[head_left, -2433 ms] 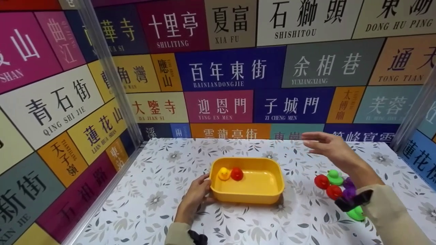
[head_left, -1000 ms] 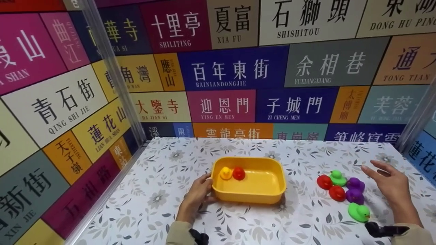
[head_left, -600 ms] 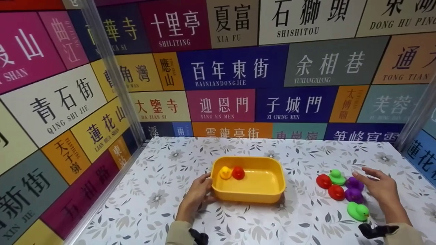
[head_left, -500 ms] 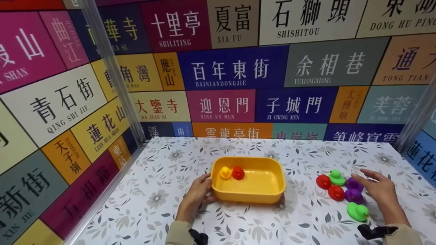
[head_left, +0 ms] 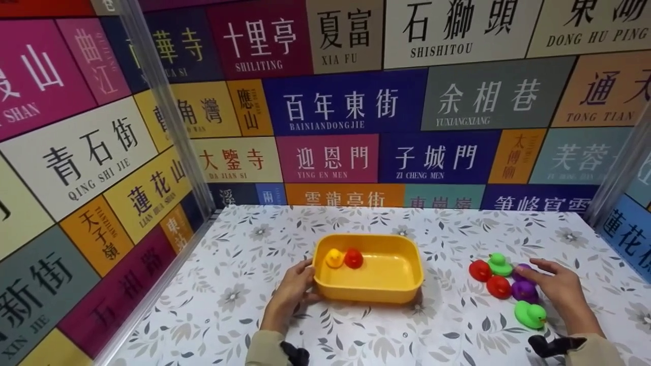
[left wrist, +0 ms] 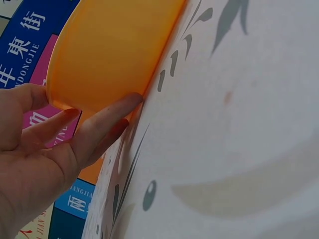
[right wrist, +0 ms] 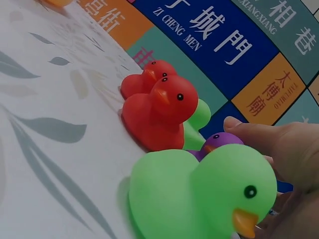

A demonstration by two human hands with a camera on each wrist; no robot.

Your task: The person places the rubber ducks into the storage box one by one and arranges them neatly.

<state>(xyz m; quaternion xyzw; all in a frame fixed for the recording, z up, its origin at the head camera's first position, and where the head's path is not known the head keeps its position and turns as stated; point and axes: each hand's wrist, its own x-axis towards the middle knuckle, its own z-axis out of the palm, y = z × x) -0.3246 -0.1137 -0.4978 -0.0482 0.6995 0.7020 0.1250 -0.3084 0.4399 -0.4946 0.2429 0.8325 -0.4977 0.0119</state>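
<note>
A yellow plastic tub [head_left: 368,295] stands mid-table, with a yellow toy duck [head_left: 334,258] and a red toy duck [head_left: 354,258] inside. My left hand [head_left: 290,292] touches its left end; in the left wrist view the fairly straight fingers [left wrist: 107,122] lie against the outer wall. At the right, my right hand [head_left: 562,290] reaches in over a purple duck [head_left: 522,272], partly hiding it. Its thumb and forefinger are apart around this duck; contact cannot be made out. In the right wrist view the thumb [right wrist: 249,132] is above a purple duck [right wrist: 219,142].
Close around the right hand are a second purple duck [head_left: 525,292], two red ducks [head_left: 480,270], a green duck [head_left: 499,264] and a nearer green duck [head_left: 530,314]. Sign-covered walls [head_left: 346,107] border the flower-patterned tabletop [head_left: 239,305] behind and at both sides.
My right hand swung from above the table's back to the right of the ducks, then came left and down to a purple one. The left hand and tub have stayed put.
</note>
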